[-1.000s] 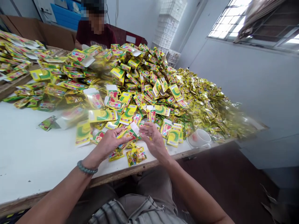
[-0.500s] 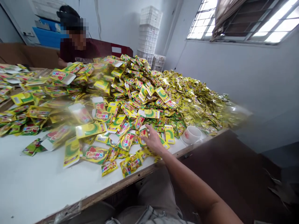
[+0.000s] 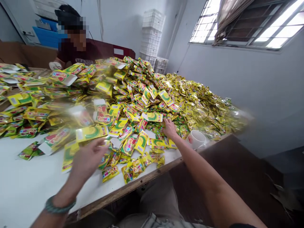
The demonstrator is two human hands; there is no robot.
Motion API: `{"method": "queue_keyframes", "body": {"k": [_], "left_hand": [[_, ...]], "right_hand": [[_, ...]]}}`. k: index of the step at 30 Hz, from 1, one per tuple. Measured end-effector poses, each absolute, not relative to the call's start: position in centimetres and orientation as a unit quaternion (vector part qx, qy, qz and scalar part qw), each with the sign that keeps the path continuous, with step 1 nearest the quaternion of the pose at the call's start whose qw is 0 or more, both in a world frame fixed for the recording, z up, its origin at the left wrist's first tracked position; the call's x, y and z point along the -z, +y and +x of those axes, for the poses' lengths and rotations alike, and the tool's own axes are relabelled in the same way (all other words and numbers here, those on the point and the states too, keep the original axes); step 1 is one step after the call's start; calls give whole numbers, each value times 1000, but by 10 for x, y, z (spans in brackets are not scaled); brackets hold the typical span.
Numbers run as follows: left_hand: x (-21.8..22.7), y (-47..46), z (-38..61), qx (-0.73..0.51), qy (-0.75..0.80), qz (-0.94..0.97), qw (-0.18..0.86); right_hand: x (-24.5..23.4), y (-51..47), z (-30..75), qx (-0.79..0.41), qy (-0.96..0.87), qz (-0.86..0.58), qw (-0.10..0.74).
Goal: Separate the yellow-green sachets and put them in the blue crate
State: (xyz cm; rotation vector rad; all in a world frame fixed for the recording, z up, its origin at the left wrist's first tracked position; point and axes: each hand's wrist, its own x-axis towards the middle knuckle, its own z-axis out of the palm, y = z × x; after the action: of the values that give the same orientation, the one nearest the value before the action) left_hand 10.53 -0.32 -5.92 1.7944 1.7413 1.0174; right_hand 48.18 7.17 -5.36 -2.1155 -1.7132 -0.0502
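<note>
Beside cartons [image 3: 104,119] lettered "…MS", the left hand [image 3: 85,161] has fingers [image 3: 97,143] parted; whether the right hand [image 3: 170,129] grips sachets [image 3: 181,130] is unclear

Glare thru barred rectangular window [image 3: 249,27], upper R; shiny yellow packets [image 3: 201,98] glint; bare L hand [image 3: 86,160] blurred; dark brown floor [image 3: 237,171] dim.

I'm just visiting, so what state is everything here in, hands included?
Left hand: half-curled, blurred; grip unclear
Right hand: bent down at the heap; grip hidden
Cartons: heaped, some with end flaps open
Foil packets: heaped at right, some loose in front
Mug: upright, uncovered
White crates: stacked
Curtain: gathered aside
</note>
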Motion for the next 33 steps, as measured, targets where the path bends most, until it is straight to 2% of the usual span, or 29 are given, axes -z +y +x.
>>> {"method": "queue_keyframes", "body": {"k": [6, 8, 11, 13, 14, 16, 19, 21, 26, 30, 33], "left_hand": [[50, -7, 187, -320, 549, 749, 185], [49, -4, 198, -329, 530, 752, 212], [54, 0, 210, -366, 508, 716, 307], [58, -1, 218, -392, 475, 664, 424], [61, -3, 221, -398, 452, 630, 491], [66, -7, 225, -395, 415, 555, 603], [73, -16, 221, -400, 404, 467, 677], [76, -19, 214, -413, 410, 436, 687], [79, -12, 203, -423, 419, 454, 663], [81, -2, 200, -436, 426, 451, 652], [82, 0, 195, -461, 401, 426, 667]], "right_hand": [[60, 58, 473, 26, -635, -726, 264], [58, 47, 467, -9, -598, -722, 346], [56, 24, 446, -222, -525, -626, 533], [60, 8, 423, -362, -496, -533, 582], [63, 0, 410, -392, -493, -512, 585], [72, -14, 386, -365, -505, -522, 582], [90, -28, 360, -228, -539, -557, 589], [100, -33, 351, -179, -552, -552, 598], [112, -34, 346, -194, -525, -550, 620], [113, -26, 350, -169, -520, -592, 591], [112, -24, 351, -59, -550, -620, 556]]}}
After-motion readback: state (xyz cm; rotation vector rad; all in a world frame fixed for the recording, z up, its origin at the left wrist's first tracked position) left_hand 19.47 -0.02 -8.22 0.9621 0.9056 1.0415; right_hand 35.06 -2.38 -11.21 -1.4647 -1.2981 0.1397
